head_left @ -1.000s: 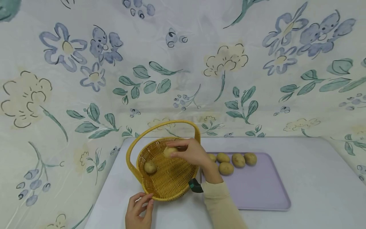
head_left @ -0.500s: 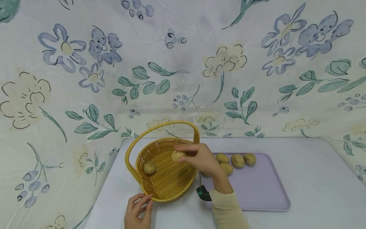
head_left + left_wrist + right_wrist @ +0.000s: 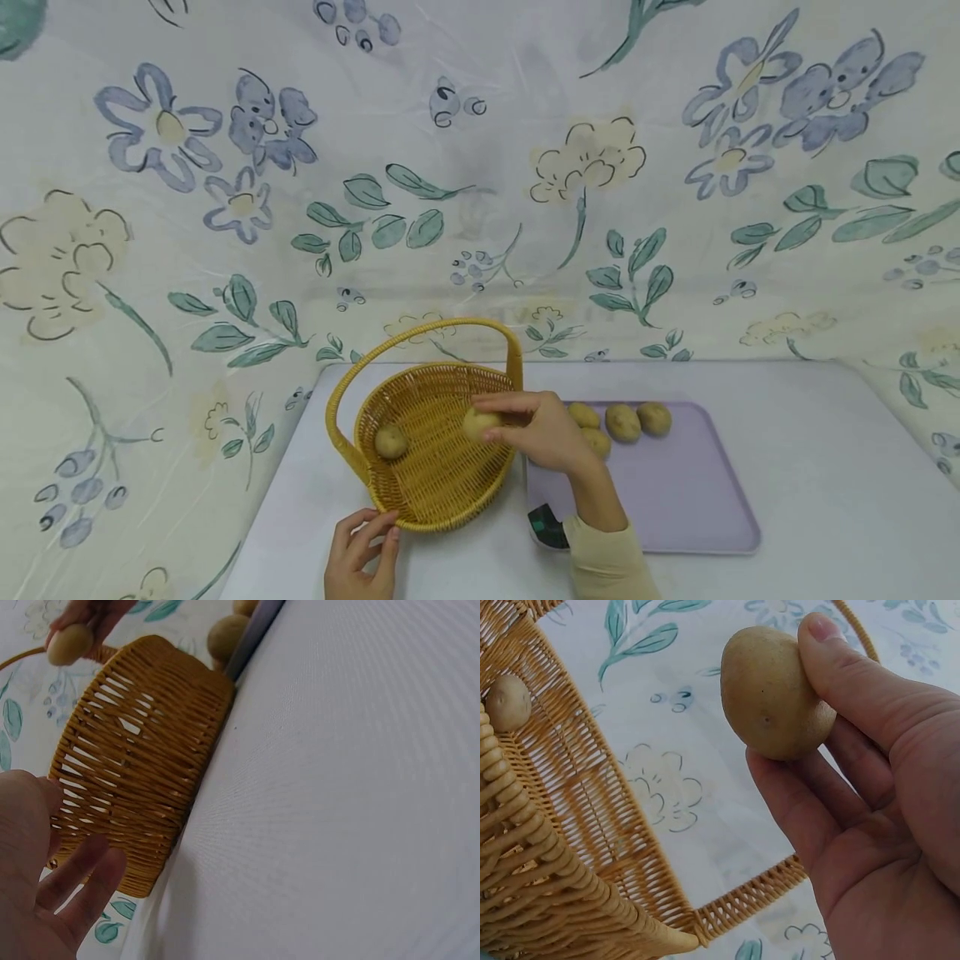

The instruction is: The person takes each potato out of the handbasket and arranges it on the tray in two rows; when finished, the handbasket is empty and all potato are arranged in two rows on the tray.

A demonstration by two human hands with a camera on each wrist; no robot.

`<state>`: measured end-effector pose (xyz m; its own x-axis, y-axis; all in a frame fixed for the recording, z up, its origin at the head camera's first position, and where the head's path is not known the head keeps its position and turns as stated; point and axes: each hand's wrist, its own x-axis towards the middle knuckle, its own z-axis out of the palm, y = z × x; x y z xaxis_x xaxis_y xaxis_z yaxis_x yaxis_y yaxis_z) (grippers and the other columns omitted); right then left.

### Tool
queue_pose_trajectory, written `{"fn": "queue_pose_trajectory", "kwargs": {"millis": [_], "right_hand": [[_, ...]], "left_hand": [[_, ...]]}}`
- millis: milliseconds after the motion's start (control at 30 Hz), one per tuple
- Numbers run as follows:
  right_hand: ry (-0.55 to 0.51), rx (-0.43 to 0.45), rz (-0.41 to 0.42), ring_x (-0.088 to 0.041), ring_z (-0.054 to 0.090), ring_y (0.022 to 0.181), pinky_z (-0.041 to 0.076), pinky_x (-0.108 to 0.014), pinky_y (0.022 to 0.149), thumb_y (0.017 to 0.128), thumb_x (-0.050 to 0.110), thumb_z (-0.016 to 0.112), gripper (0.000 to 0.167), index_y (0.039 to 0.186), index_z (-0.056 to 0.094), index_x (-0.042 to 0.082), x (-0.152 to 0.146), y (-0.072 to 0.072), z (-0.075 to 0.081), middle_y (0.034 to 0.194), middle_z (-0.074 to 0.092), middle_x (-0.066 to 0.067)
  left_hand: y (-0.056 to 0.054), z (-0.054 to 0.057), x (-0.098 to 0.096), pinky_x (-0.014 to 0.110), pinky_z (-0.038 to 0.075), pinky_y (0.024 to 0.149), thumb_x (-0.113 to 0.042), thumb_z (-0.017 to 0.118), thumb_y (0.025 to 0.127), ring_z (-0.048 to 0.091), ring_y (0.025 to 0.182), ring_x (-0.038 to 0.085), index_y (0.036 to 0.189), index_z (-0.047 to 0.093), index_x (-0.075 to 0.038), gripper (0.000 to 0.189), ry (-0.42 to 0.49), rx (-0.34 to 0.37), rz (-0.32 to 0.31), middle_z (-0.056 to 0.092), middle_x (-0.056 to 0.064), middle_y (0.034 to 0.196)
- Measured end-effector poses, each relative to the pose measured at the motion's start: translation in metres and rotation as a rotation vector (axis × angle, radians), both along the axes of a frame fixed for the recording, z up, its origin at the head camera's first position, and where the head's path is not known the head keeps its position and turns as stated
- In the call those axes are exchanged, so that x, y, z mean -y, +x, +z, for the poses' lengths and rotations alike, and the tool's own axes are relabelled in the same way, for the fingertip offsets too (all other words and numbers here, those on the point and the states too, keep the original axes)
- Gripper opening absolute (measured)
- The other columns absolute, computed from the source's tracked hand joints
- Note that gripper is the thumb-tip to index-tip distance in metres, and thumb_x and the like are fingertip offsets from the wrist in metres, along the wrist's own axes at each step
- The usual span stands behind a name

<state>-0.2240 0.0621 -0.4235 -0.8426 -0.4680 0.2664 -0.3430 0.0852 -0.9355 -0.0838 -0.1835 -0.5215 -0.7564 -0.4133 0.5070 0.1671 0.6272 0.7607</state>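
Between thumb and fingertips, my right hand [image 3: 551, 429] pinches a potato [image 3: 772, 694], held up above the right side of the yellow wicker basket [image 3: 431, 521]. One other potato [image 3: 392, 442] lies inside the basket at its left. At the basket's near left rim is my left hand [image 3: 362, 554], its fingertips pinching the edge. The left wrist view shows that same hand [image 3: 45, 862] against the woven outer wall, with some fingers loosely curled beside it. Part of the basket's right rim is hidden by the right hand.
A lilac tray [image 3: 675, 500] stands right of the basket. Several potatoes, one of them the rightmost potato [image 3: 655, 418], lie along its back left part, some hidden behind the right hand. The basket's tall handle [image 3: 427, 327] arches over it. A floral cloth [image 3: 480, 167] hangs behind the table.
My right hand has moved rightward and a little nearer with the potato, from over the basket's middle to its right side. The left hand stays at the rim.
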Motion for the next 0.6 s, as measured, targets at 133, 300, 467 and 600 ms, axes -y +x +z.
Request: {"fn": "queue_pose_trajectory", "kwargs": {"millis": [133,300,467,600], "right_hand": [[-0.016,0.011,0.009,-0.020,0.062,0.130,0.055,-0.021,0.104,0.086,0.011,0.082,0.037,0.122,0.074,0.004,-0.002,0.002,0.000,0.132,0.070,-0.013],[-0.041,0.023,0.004,-0.011,0.062,0.127,0.056,-0.021,0.102,0.086,0.010,0.081,0.036,0.121,0.075,0.005,-0.008,0.004,0.000,0.132,0.070,-0.012],[-0.011,0.032,-0.073,-0.010,0.063,0.125,0.057,-0.019,0.099,0.085,0.016,0.084,0.037,0.120,0.076,0.009,-0.021,0.008,0.000,0.132,0.070,-0.010],[-0.039,0.029,-0.103,-0.005,0.066,0.119,0.058,-0.020,0.098,0.083,0.013,0.084,0.039,0.120,0.075,0.005,-0.034,0.011,-0.002,0.133,0.069,-0.014]], "left_hand": [[0.000,-0.001,0.000,0.007,0.057,0.059,0.018,0.079,0.076,0.059,0.082,-0.015,0.095,0.077,-0.002,0.028,0.005,0.014,0.003,0.057,-0.008,0.103],[-0.001,-0.001,0.000,0.007,0.057,0.060,0.018,0.079,0.076,0.059,0.082,-0.014,0.096,0.077,-0.002,0.028,0.011,0.017,-0.002,0.056,-0.009,0.103],[0.000,-0.001,0.000,0.007,0.057,0.060,0.019,0.078,0.075,0.059,0.083,-0.015,0.096,0.077,-0.001,0.029,0.010,-0.002,-0.009,0.056,-0.010,0.103],[-0.001,-0.001,0.001,0.007,0.057,0.061,0.020,0.078,0.075,0.059,0.083,-0.015,0.096,0.077,0.000,0.029,0.017,-0.019,-0.021,0.055,-0.010,0.104]]}}
